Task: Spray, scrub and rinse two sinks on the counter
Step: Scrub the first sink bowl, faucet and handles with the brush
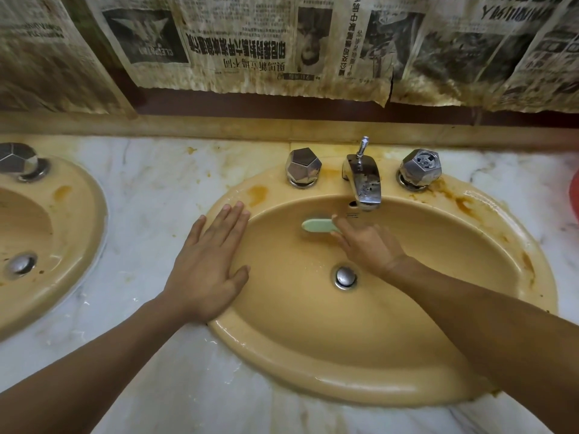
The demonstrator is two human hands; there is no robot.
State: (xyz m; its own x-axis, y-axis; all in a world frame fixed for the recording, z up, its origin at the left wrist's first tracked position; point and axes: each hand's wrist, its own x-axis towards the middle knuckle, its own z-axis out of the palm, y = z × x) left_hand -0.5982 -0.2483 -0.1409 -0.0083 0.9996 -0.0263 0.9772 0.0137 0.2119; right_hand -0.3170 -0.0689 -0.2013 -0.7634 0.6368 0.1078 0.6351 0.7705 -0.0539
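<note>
A yellow oval sink [313, 364] fills the middle of the view, with rusty stains on its back rim. My left hand [208, 261] rests flat, fingers straight, on the sink's left rim. Inside the bowl, my right hand [366, 242] holds a pale green scrubber [316, 226] against the back wall, just under the chrome spout [365, 180]. The fingers lie along the scrubber's right end and hide part of it. A round drain plug [345, 277] sits at the bowl's bottom. A second yellow sink [78, 214] shows at the left edge.
Two faceted chrome knobs [303, 167] [420, 168] flank the spout. The stained marble counter [150, 195] runs between the sinks. Old newspaper [250, 42] hangs on the wall behind. Something red [575, 198] peeks in at the right edge.
</note>
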